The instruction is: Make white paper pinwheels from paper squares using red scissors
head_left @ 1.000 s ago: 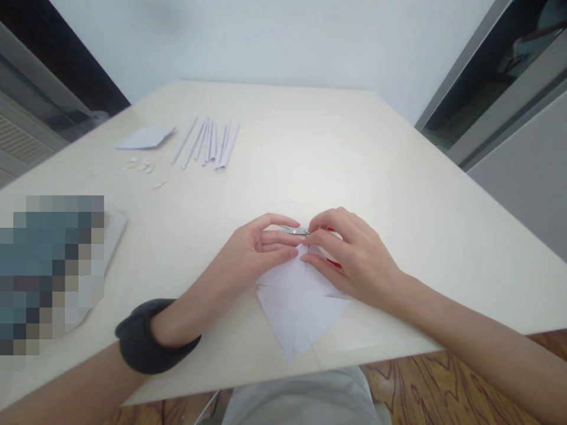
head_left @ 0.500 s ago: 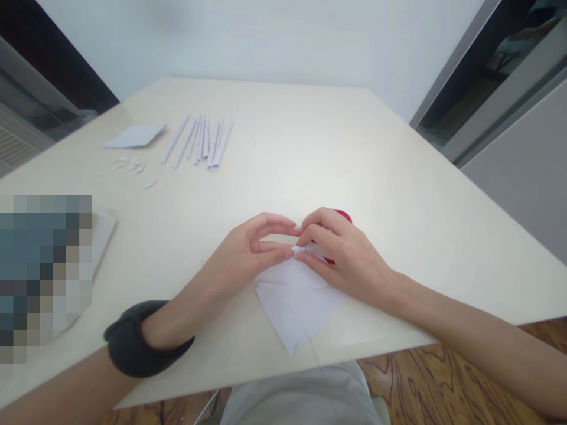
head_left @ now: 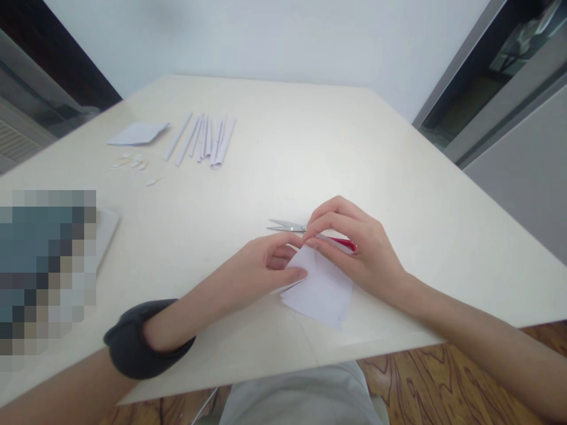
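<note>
A folded sheet of white paper (head_left: 325, 289) is held between my hands, close to the table's front edge. My left hand (head_left: 274, 260) grips its left side, the thumb lying on top and the fingers curled behind. With thumb and fingertips, my right hand (head_left: 354, 236) pinches the paper's upper corner. Just beyond the paper, scissors (head_left: 287, 226) with red handles lie on the table, blades pointing left and slightly apart. My right hand partly covers their handles.
Several rolled paper tubes (head_left: 204, 139) lie at the back left, beside a folded white paper (head_left: 139, 134). Several cotton swabs (head_left: 137, 162) are scattered in front of them. A blurred-out object (head_left: 44, 260) rests at the table's left edge, with a white edge (head_left: 107, 227) showing.
The paper has turned, its lower point swinging to the right. My right hand has moved its pinch slightly up and right, and the scissor blades have come into view.
</note>
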{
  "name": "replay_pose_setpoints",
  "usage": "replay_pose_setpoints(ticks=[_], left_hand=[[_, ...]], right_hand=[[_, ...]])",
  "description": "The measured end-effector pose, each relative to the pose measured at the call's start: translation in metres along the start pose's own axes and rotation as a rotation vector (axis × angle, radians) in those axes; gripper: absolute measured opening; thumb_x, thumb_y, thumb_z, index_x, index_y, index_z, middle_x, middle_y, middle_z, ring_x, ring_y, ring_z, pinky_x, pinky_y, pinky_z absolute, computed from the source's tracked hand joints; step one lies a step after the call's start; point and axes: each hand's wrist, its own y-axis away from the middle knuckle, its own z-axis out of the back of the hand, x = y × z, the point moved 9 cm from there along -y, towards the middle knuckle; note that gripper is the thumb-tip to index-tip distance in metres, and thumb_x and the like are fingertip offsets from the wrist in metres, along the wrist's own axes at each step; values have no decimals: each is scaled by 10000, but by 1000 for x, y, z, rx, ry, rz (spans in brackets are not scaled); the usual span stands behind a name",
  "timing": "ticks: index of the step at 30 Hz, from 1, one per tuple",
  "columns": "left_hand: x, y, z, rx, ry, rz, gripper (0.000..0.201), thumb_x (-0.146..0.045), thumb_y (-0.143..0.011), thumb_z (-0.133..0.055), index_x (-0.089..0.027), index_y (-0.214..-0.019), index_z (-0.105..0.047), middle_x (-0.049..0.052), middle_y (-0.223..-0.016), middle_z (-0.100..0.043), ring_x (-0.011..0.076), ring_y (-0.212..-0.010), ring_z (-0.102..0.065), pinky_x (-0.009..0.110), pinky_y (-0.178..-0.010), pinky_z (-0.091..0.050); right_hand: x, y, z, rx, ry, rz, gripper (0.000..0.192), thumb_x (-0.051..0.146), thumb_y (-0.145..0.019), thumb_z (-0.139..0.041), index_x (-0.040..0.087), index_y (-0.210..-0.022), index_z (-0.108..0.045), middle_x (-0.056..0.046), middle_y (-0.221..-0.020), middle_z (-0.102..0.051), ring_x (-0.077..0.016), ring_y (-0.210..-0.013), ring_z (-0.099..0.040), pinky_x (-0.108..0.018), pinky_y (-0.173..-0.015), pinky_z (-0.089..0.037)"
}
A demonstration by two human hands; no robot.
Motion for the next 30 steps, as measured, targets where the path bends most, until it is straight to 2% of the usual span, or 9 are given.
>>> replay_pose_setpoints(ticks=[3, 8, 16, 21, 30], left_hand=[[-2, 1, -3, 19, 31, 27, 273, -200, -791, -587, -198, -1062, -563, 43, -948, -667, 230, -926, -642, 368, -814, -495], [-7, 4, -1, -13, 34, 68, 247, -193, -783, -573, -177, -1029, -572, 30, -842, -649, 221, -845, -635, 302, -677, -481], [-7, 5, -3, 53, 124, 109, 245, -196, -768, -607, -202, -1010, -566, 27, -919, -661, 221, -907, -637, 337, -780, -491], [-8, 5, -14, 149, 112, 43, 238, -189, -740, -631, -222, -973, -597, 15, -973, -674, 219, -964, -627, 344, -847, -479], [-8, 4, -11, 111, 78, 36, 254, -199, -755, -611, -221, -1009, -619, -3, -944, -670, 191, -899, -624, 285, -772, -489]], right_hand=[[4, 1, 1, -8, -15, 63, 69, 132, -848, -562, 164, -854, -622, -35, -914, -557, -121, -847, -552, -252, -740, -457], [8, 2, 2, 2, -30, 112, 83, 111, -833, -576, 150, -868, -640, -51, -936, -553, -124, -877, -548, -255, -756, -465], [11, 3, 6, -13, -23, 143, 80, 133, -825, -594, 156, -866, -659, -59, -952, -546, -135, -876, -559, -262, -709, -481], [11, 4, 12, -78, 10, 123, 113, 93, -821, -578, 170, -861, -649, -45, -937, -549, -137, -880, -564, -279, -759, -483], [17, 4, 6, -40, -12, 165, 73, 121, -819, -597, 159, -857, -647, -51, -947, -544, -136, -897, -560, -270, -756, -488]])
